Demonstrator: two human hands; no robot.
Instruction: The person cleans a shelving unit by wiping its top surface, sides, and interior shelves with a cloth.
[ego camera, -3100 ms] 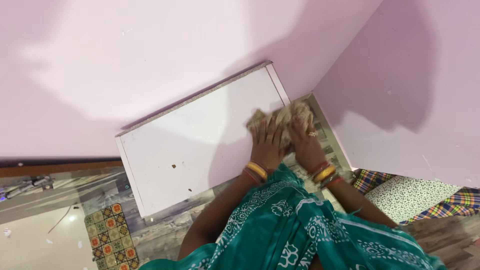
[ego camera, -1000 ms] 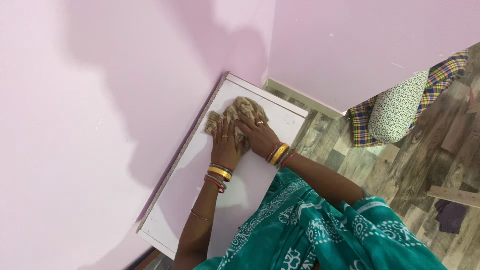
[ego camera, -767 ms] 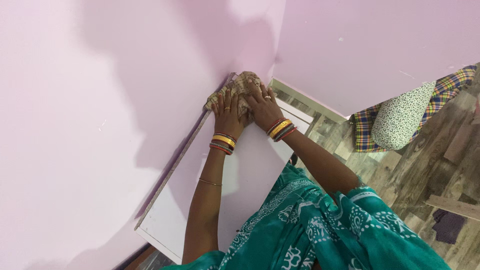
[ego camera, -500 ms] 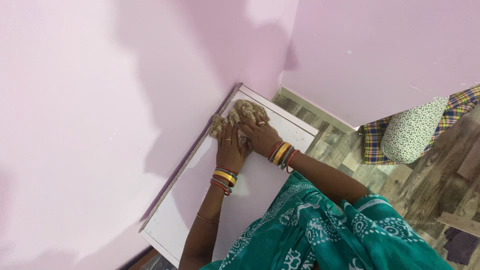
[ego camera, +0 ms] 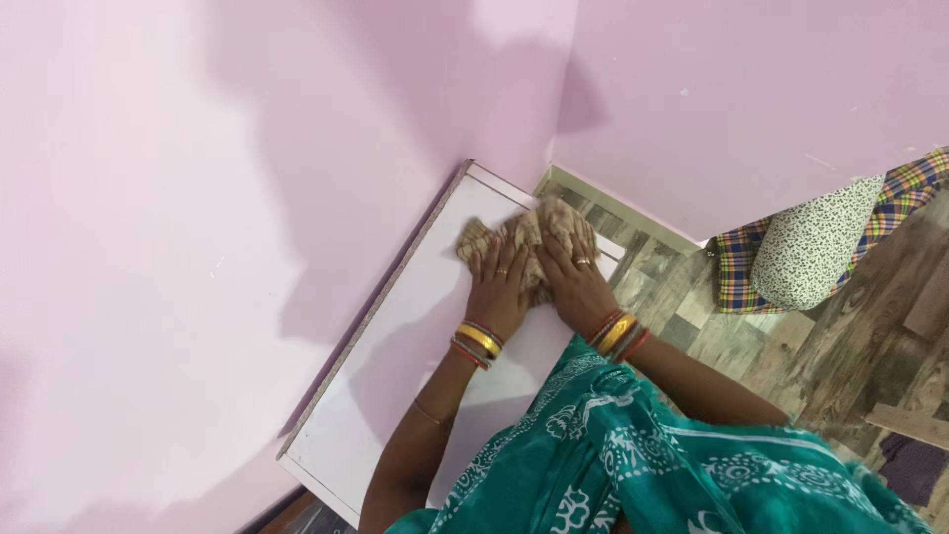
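Both hands are pressing flat on a bunched beige cloth (ego camera: 529, 235) at the far right end of a white counter (ego camera: 395, 366). The left hand (ego camera: 497, 287) and right hand (ego camera: 573, 287) are lying side by side, fingers (ego camera: 489, 259) spread and laid over the cloth rather than curled around it. Their fingertips are sinking into its folds, hard to make out. Pink walls (ego camera: 198, 198) are closing the corner; a patterned pillow (ego camera: 811, 252) is lying on the floor at right
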